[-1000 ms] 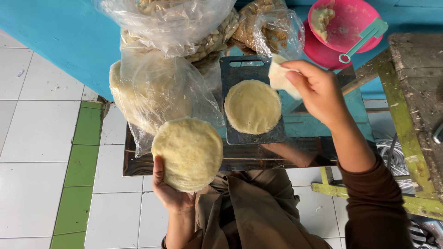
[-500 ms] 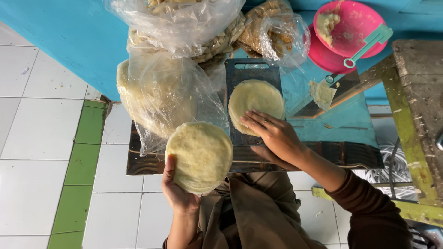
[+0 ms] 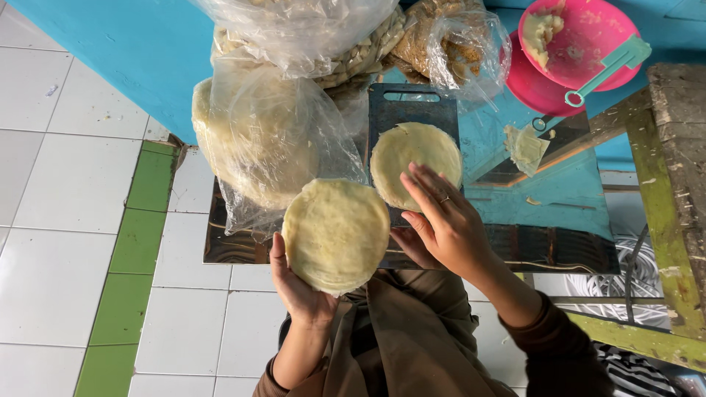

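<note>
Dough round (image 3: 336, 234) cupped on left hand (image 3: 298, 283); right hand (image 3: 441, 220) open, fingertips on board's flat round (image 3: 408, 163).

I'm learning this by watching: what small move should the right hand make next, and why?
Probably pinch the near edge of the flat dough round and peel it off the dark board. The right hand already rests its fingers on that edge, while the left hand holds a stack of rounds beside it.

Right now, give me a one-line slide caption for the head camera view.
Left hand holds a stack of pale round wrappers while the right hand rests fingertips on a single wrapper on the dark cutting board.
</note>
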